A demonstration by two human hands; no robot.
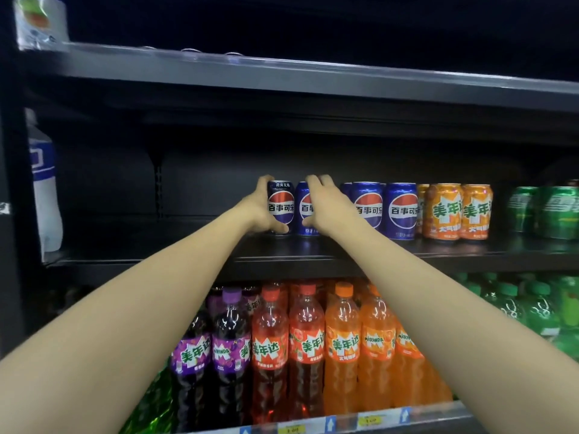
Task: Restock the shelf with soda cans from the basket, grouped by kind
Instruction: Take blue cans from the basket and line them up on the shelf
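Both arms reach up to the middle shelf [313,249], where the placing step is under way: two cola cans are being set down at the left end of the blue row. The left hand [261,208] wraps a dark cola can [281,205], fingers curled over its top at the far side and thumb hooked under its near base, so it holds the can firmly. The right hand [326,205] curls round a blue cola can [305,209] just beside it, fingers over the rim and thumb low on the near side. Both cans appear to stand on the shelf board, though contact at the base is hard to confirm. To the right stand more blue cola cans [385,211], then orange soda cans [457,211], then green cans [545,211] at the far right, so the kinds are already grouped. The dark can differs slightly from its blue neighbours, which may matter for sorting. The basket is out of view. The next move likely calls for loosening both grips without tipping the cans, nudging them flush against the row, then going back to the basket for more.
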